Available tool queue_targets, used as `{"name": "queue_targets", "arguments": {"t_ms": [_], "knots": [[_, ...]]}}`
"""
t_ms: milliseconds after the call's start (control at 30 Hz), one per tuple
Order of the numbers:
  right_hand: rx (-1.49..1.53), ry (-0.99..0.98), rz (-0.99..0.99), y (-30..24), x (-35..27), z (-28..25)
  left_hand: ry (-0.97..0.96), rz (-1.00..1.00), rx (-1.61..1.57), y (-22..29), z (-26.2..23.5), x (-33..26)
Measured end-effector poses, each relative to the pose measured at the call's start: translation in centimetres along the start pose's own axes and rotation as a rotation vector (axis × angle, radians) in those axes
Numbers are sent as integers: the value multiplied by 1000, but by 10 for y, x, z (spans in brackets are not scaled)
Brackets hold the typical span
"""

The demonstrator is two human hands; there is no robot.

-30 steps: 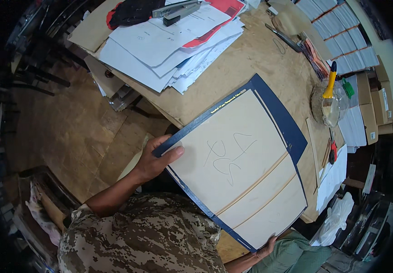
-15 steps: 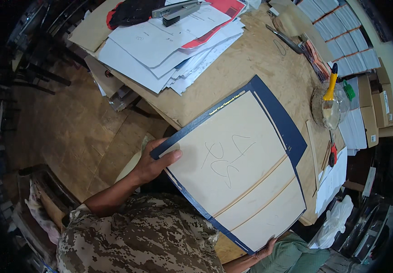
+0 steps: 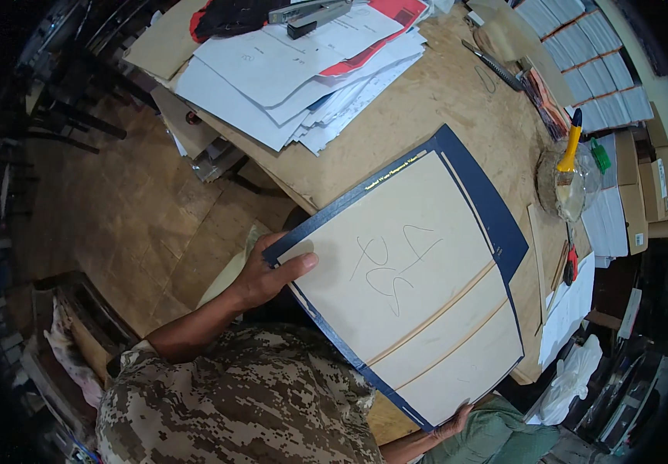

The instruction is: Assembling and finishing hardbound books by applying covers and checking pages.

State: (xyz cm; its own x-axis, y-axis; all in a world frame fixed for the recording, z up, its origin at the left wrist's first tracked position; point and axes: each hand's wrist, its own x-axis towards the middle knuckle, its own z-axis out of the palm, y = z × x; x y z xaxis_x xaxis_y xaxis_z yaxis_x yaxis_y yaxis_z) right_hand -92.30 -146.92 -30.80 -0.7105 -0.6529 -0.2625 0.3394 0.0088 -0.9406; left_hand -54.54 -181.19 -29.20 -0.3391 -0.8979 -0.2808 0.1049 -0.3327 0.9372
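Note:
A large opened book cover [image 3: 403, 271] lies tilted across my lap and over the table's near edge. It has beige boards, a dark blue border and pen marks on its inner face. My left hand [image 3: 272, 271] grips its left corner, thumb on the board and fingers beneath. At the lower right edge my right hand [image 3: 454, 421] holds the cover, its fingers partly hidden. Two narrow gaps run between the boards near the right end. A blue flap [image 3: 496, 209] sticks out along the far right side.
Stacked papers [image 3: 272, 85] with a stapler [image 3: 310, 17] on top stand at the far left of the table [image 3: 396, 108]. To the right are a cutter knife [image 3: 492, 66], a yellow-handled brush [image 3: 570, 155] on a glue container, red-handled scissors [image 3: 571, 263] and bundled booklets [image 3: 589, 62].
The view has shifted slightly, so the table and its things appear a little farther right. Both hands keep their hold on the cover, which stays nearly in place.

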Motion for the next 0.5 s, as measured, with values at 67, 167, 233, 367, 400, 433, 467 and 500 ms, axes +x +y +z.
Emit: {"name": "queue_targets", "arguments": {"t_ms": [67,167,233,367,400,433,467,500], "knots": [[3,4,-1,2,1,-6,-4,0,-2,0,0,0],[8,11,-3,4,1,-13,7,2,2,-1,0,-1],[10,14,-4,5,1,-17,10,2,3,-2,1,-1],[-32,43,-8,6,1,-20,28,6,-8,-2,2,-1],[-32,43,-8,5,1,-17,29,6,-8,-2,2,-1],[-23,28,-7,4,1,-13,21,11,-10,-2,1,-1],[-14,13,-6,2,1,-8,12,15,-12,-2,1,-1],[-5,-2,-5,1,1,-4,4,19,-15,-2,0,-1]]}}
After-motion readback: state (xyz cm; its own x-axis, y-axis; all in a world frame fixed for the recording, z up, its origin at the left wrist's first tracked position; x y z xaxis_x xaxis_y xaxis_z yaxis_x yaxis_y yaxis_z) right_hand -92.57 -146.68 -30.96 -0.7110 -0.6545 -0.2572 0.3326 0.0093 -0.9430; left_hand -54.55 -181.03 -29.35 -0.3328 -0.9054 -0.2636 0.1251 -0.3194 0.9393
